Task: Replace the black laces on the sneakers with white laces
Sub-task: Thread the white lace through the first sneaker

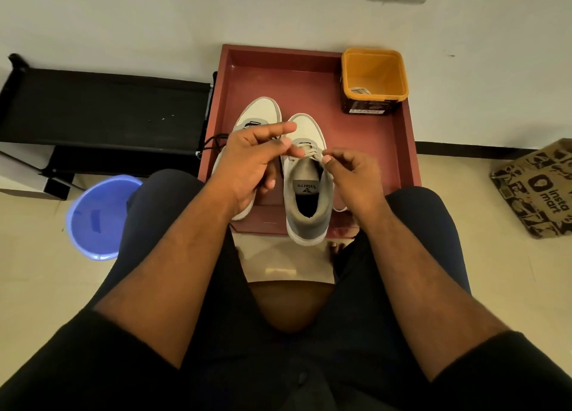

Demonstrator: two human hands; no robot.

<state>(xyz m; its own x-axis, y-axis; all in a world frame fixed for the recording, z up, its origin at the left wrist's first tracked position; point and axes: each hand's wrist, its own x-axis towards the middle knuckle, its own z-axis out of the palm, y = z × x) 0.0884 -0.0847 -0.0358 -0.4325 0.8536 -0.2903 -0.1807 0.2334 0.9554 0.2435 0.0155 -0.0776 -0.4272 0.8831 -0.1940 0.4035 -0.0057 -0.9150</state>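
Two white and grey sneakers stand side by side in a reddish-brown tray (399,150). The right sneaker (308,187) carries a white lace (311,155) across its lower eyelets. My left hand (250,159) pinches one end of that lace just left of the eyelets. My right hand (349,175) pinches the other end on the right. The left sneaker (260,113) lies partly under my left hand. A black lace (213,142) trails off it over the tray's left wall.
An orange tub (373,76) with something small inside stands in the tray's far right corner. A black rack (105,110) is on the left, a blue bucket (96,218) by my left knee, a printed cardboard box (538,190) on the right. Wall behind.
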